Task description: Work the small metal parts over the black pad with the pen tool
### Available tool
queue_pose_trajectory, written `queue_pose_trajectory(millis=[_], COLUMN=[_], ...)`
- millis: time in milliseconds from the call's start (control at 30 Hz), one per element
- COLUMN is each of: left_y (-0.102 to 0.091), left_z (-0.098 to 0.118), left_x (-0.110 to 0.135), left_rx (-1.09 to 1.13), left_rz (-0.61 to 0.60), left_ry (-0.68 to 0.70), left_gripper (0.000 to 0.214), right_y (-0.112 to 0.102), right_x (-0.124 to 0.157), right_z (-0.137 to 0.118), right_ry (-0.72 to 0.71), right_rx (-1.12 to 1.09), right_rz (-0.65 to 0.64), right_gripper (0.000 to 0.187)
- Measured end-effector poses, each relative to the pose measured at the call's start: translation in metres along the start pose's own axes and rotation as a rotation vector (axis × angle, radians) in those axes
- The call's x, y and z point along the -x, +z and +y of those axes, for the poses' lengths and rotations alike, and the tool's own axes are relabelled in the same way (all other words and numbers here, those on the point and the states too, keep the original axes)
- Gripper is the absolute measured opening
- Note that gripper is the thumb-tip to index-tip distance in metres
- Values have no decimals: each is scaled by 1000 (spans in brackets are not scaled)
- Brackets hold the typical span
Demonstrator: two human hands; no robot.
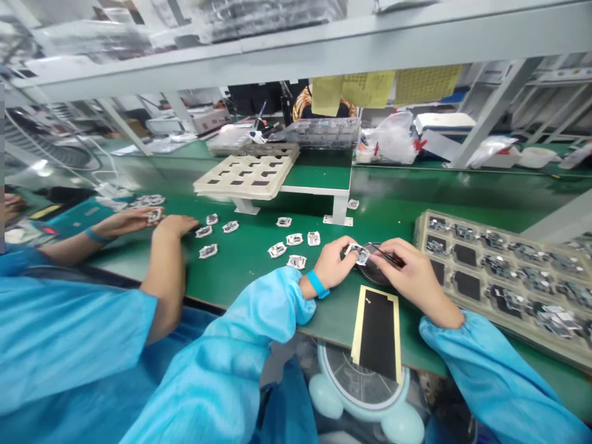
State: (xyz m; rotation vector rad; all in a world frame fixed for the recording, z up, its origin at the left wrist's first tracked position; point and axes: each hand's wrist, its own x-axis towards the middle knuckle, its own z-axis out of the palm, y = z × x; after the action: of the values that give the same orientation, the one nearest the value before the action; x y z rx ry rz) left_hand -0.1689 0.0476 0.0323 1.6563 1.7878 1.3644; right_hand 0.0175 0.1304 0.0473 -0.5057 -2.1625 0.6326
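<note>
My left hand [333,266], with a blue band at the wrist, pinches a small white-framed electronic part [359,254] by its edge. My right hand [411,271] is closed round dark tweezers [392,256], whose tips are hard to make out by the part. Beneath both hands lies a round black dish [377,275], partly covered by them. Just in front, a black sheet with a yellow border [378,327] overhangs the table edge. Several similar white-framed parts [296,262] lie loose to the left of my left hand.
At right, a cream tray [422,231] holds several parts in its pockets. Another cream tray [245,176] rests on a raised green stand [324,179]. A co-worker's hands [173,225] handle a similar part at left. A light-blue fan [363,388] sits below the table edge.
</note>
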Motion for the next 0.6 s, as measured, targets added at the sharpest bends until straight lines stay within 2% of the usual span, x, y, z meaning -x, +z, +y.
queue_pose_trajectory(millis=[100,233,333,400,500,600], left_y=[-18,-63,-97,-112,-120,-116], left_z=[-9,-39,-61,-68,-66,-58], left_x=[-8,-24,-47,-69,-103,-127], left_rx=[-73,-198,-279,-307,-300,-252], left_rz=[60,81,108,127,167,214], left_ry=[-25,-153,-279,-341,-378,-355], left_gripper=[15,23,21,17,30,38], right_y=[-2,-3,-3,-3,-5,-7], right_x=[1,2,2,2,2,3], right_z=[-2,-4,-6,-8,-10,-13], right_ry=[-7,-17,-27,-33,-29,-14], right_rx=[4,-29,-49,-63,-79,-67], right_rz=[17,28,30,31,26,25], right_gripper=[9,7,7,6,6,9])
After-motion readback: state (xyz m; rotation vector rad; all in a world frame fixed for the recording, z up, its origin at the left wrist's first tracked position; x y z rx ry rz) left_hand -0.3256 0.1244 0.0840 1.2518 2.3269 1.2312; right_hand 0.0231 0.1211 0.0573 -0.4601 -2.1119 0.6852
